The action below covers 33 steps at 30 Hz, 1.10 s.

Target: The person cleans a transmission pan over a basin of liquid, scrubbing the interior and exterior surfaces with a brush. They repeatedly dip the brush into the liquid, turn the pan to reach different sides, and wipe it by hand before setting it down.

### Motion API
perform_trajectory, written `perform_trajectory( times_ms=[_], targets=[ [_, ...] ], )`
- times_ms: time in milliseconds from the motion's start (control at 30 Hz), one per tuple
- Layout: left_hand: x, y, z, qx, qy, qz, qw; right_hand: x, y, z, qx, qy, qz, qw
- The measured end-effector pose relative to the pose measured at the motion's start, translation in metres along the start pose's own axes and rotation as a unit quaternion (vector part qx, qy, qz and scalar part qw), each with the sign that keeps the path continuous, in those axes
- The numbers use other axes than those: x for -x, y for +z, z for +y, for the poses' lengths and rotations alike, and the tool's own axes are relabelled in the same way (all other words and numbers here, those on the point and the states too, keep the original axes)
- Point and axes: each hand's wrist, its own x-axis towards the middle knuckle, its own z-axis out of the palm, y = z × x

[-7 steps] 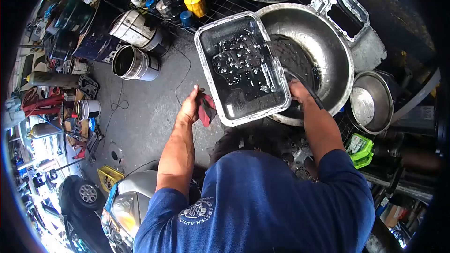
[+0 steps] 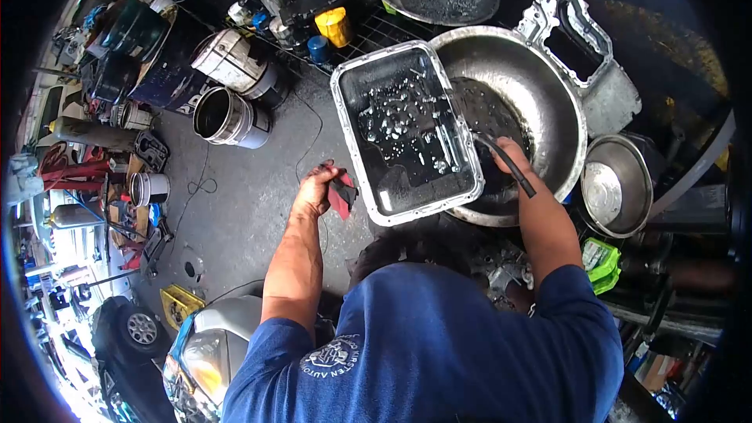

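My left hand [image 2: 315,188] is closed on a red and dark cloth [image 2: 341,194], just left of a rectangular metal pan [image 2: 407,133]. The pan has a bolt-holed rim and wet, shiny patches on its dark inside. It overlaps the left side of a large round metal basin [image 2: 548,94] with dark liquid in it. My right hand [image 2: 509,154] is over the basin, right of the pan, beside a black hose [image 2: 513,166]; its fingers are partly hidden, and whether they hold anything is unclear.
An oval metal bowl [image 2: 617,188] and a green container [image 2: 601,265] are at the right. A cast metal frame [image 2: 576,39] leans behind the basin. White buckets [image 2: 235,119] stand on the left, with a yellow filter [image 2: 334,27] at the top. A cable crosses the floor.
The pan and basin appear slightly lower in view. My left hand has curled in more around the cloth. The hose's free end has shifted left and down, and my right hand is slightly farther right.
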Motion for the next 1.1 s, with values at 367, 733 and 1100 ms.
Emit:
perform_trajectory(
  times_ms=[367,733,1100],
  targets=[
    [-0.066,-0.045,0.030,0.172,0.072,0.098,0.978,0.064,-0.118,-0.164,0.242,-0.141,0.053,0.958],
    [-0.214,-0.020,0.224,-0.007,0.323,0.133,0.937,0.098,-0.131,-0.299,0.411,-0.242,0.003,0.879],
    [-0.166,0.059,0.201,-0.299,0.433,0.018,0.850,0.069,-0.074,-0.353,0.537,-0.154,-0.044,0.828]
  ],
)
